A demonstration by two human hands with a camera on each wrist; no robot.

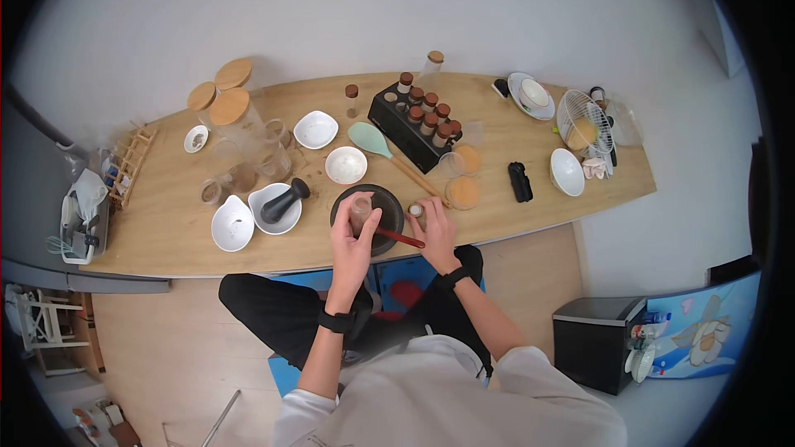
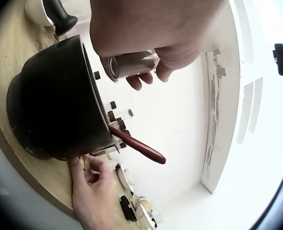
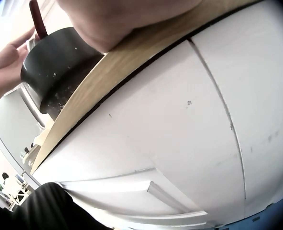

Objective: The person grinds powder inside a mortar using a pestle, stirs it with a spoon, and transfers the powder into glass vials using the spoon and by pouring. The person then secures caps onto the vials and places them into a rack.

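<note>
Nearest the left wrist camera, left hand (image 1: 351, 249) curls its fingers and thumb round a small glass jar (image 1: 360, 212); grip closed to the jar's width. Jar located above the mouth of a black mortar (image 2: 55, 100), long axis near upright, apart from the rim. Which end is open cannot be determined. Left hand is the nearer to the mouth. Right hand (image 1: 437, 242) sits beside the mortar's right wall, fingers and thumb closed about a small pale-topped container (image 1: 416, 211) at the counter (image 1: 530, 223). A red handle (image 1: 402, 237) slants from the mortar across the rim, towards the right hand. Outward: left, a black pestle (image 1: 283, 202) in a white bowl (image 1: 281, 227); beyond, a black rack (image 1: 397, 133) bearing brown-capped bottles.
</note>
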